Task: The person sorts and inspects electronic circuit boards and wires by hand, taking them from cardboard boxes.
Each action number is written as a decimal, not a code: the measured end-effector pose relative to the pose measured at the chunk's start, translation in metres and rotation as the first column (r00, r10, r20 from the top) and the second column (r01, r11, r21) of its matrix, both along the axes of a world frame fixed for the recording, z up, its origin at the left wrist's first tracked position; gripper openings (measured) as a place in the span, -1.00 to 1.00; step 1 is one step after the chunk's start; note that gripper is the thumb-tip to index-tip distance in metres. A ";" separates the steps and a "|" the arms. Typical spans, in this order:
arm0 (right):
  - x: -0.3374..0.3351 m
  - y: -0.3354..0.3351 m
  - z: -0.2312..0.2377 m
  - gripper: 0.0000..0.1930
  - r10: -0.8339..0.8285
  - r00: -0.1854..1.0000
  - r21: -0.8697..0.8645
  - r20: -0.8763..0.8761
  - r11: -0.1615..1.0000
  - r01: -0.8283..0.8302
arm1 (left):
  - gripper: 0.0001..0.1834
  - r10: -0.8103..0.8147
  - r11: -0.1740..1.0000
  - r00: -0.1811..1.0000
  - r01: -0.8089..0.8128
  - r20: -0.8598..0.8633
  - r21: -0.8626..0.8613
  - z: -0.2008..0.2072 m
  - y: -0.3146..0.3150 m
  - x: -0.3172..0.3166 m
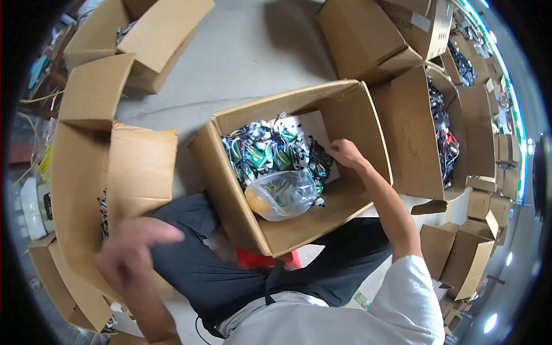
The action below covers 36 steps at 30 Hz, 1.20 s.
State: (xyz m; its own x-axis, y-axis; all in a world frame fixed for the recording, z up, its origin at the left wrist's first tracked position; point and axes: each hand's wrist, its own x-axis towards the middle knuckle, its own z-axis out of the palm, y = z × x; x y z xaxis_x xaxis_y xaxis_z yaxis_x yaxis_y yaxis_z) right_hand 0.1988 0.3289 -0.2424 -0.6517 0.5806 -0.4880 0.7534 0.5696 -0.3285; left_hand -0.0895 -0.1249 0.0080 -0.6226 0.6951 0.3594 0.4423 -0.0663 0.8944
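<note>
Between my legs stands a cardboard box (236,195) with its top uncovered. In it lie many small green circuit boards (256,156) with coloured wires, and a clear plastic bag (282,198) with yellowish contents rests on the near side of the pile. My right hand (347,153) reaches into the box, fingers curled together beside a bunch of dark cables (319,154). What the fingertips hold, if anything, is hidden. Smeared by motion, my left hand (135,247) hovers left of the box, near another carton.
A tall carton (83,155) with raised flaps stands on the left. At the right, a carton (408,132) holds dark and coloured cables (447,149). More cartons (368,40) stand beyond, on grey floor (247,57). Something red (253,260) sits beneath me.
</note>
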 end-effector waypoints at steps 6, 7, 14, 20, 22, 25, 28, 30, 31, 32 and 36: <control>0.002 0.010 -0.136 -0.48 -0.266 0.940 0.028 0.215 0.964 0.266 | -0.79 -0.883 0.470 0.342 0.655 0.323 0.591 0.032 0.134 -0.010; 0.002 0.005 -0.148 -0.43 -0.360 0.916 0.005 0.176 0.931 0.365 | -0.71 -0.923 0.374 0.206 0.689 0.326 0.621 0.028 0.140 -0.018; 0.003 0.013 -0.180 -0.51 -0.697 0.707 -0.161 0.122 0.689 0.707 | -0.60 -0.710 0.698 0.510 0.421 0.486 0.579 -0.005 0.152 0.010; -0.037 0.024 -0.016 -0.73 -0.839 0.541 -0.909 -0.064 0.273 0.316 | -0.30 0.033 0.994 0.618 0.065 0.785 -0.093 -0.081 0.193 0.038; -0.074 -0.004 0.073 -0.51 -0.718 0.654 -0.922 -0.236 0.378 0.082 | -0.33 0.141 0.972 0.528 0.087 0.837 -0.219 -0.096 0.208 0.064; -0.101 -0.046 0.118 -0.47 -0.473 0.749 -0.885 -0.464 0.217 -0.412 | -0.51 -0.025 0.988 0.199 0.154 0.980 -0.006 -0.092 0.222 0.074; -0.097 -0.018 0.076 -0.45 -0.757 0.573 -0.949 -0.314 0.249 -0.193 | -0.60 0.031 0.999 0.290 0.025 0.957 -0.040 -0.083 0.227 0.075; -0.065 0.018 -0.030 -0.62 -0.480 0.828 -0.608 -0.290 0.761 0.228 | -0.63 0.061 0.997 0.372 0.025 0.926 -0.076 -0.082 0.227 0.073; -0.006 0.042 -0.098 -0.60 -0.040 0.995 0.014 -0.095 0.999 0.041 | -0.63 0.016 0.997 0.346 0.061 0.938 -0.040 -0.082 0.234 0.078; -0.010 0.015 -0.118 -0.53 0.001 0.998 -0.073 0.070 0.997 0.004 | -0.64 0.014 0.993 0.392 0.106 0.920 -0.061 -0.087 0.220 0.071; 0.007 -0.040 -0.145 -0.62 -0.143 0.960 0.004 0.240 0.989 0.146 | -0.63 0.049 0.996 0.357 0.051 0.933 -0.072 -0.081 0.210 0.072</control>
